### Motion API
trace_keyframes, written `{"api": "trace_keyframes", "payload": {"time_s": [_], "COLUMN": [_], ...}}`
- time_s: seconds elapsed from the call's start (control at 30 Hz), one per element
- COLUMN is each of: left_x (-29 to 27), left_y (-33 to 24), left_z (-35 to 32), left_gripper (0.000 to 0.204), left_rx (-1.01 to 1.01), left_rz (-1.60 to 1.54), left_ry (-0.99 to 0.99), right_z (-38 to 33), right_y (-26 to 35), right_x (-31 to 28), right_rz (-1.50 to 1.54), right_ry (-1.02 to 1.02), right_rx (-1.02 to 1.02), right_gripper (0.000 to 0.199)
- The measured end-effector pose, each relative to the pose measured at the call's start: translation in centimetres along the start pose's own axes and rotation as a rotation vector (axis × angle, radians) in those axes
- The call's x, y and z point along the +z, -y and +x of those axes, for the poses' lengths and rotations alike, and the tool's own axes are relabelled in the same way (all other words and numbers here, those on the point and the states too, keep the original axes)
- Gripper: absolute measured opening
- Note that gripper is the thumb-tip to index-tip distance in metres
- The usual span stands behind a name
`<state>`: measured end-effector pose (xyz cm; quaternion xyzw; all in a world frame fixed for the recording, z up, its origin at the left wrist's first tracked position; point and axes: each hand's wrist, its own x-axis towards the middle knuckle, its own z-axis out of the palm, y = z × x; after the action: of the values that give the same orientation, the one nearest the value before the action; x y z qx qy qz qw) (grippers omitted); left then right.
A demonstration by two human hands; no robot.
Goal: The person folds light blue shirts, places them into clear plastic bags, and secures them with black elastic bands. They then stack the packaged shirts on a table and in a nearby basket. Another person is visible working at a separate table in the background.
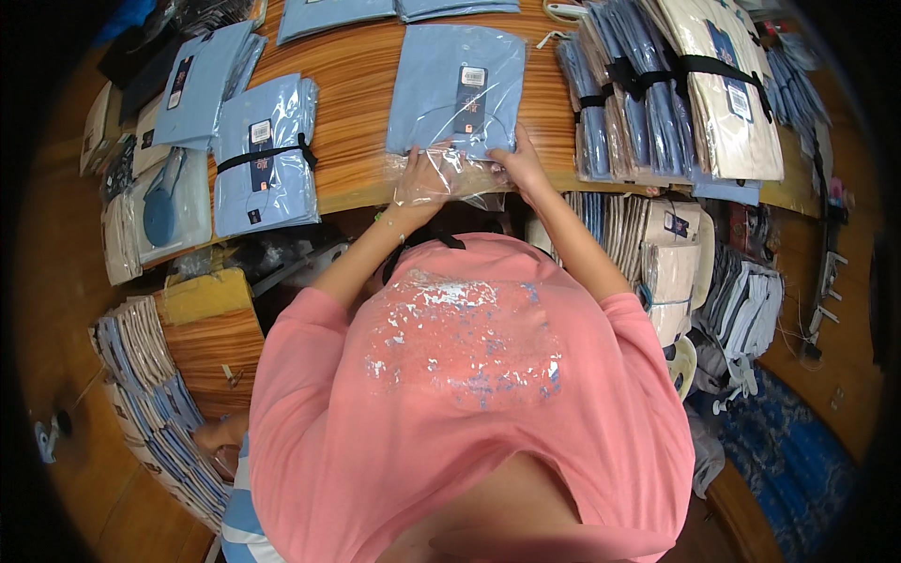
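A folded blue shirt (436, 94) in a clear plastic bag (483, 176) lies flat on the wood-grain bench (352, 61), at the middle of its near edge, with a dark tag (472, 105) showing on its front. The bag's loose end reaches toward the near edge. The right hand (524, 171) grasps the near right corner of the packet, thumb on top. The left hand (424, 178) is at the near left corner, among the loose plastic; whether its fingers are closed on it, I cannot tell.

Left of the shirt, by the near edge, sits a bundle of blue packets (286, 188) held by a black strap (266, 153). Farther left, toward the bench's left end, are a pile of blue packets (202, 94) and a blue paddle-shaped thing (160, 214). On the right side stand a strapped blue-and-beige bundle (610, 131) and, just beside it, a cream bundle (723, 150). Two more blue packets (338, 17) lie along the far edge.
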<state>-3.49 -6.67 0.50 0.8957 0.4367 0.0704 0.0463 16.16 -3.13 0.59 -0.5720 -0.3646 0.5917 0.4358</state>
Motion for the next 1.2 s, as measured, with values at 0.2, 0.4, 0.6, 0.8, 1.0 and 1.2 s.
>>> {"api": "trace_keyframes", "payload": {"time_s": [0.2,0.4,0.6,0.8,1.0,1.2], "left_x": [-2.4,-0.8,0.2,-5.5,-17.1,-7.5], "left_y": [-1.5,-0.9,-0.8,-2.1,-1.0,-1.1], "left_z": [-2.7,-0.7,-2.2,-5.0,-3.1,0.7], "left_gripper": [0.059,0.052,0.06,0.068,0.076,0.082], "left_rx": [-0.116,-0.182,-0.112,-0.162,-0.163,-0.197], "left_rz": [-0.393,-0.192,-0.18,-0.417,-0.854,0.136], "left_ry": [-0.04,-0.082,-0.128,0.205,0.693,-0.084], "right_z": [-0.8,-0.7,-0.7,-0.3,-0.1,0.0], "right_y": [1.1,1.3,1.4,1.5,1.9,2.1], "right_x": [0.2,1.0,1.2,1.2,0.9,2.1], "right_rz": [0.119,0.139,0.27,0.438,0.533,0.599], "right_ry": [0.05,0.105,0.095,0.204,0.194,0.25], "right_rx": [0.197,0.219,0.255,0.351,0.422,0.527], "right_gripper": [0.047,0.044,0.039,0.034,0.03,0.03]}}
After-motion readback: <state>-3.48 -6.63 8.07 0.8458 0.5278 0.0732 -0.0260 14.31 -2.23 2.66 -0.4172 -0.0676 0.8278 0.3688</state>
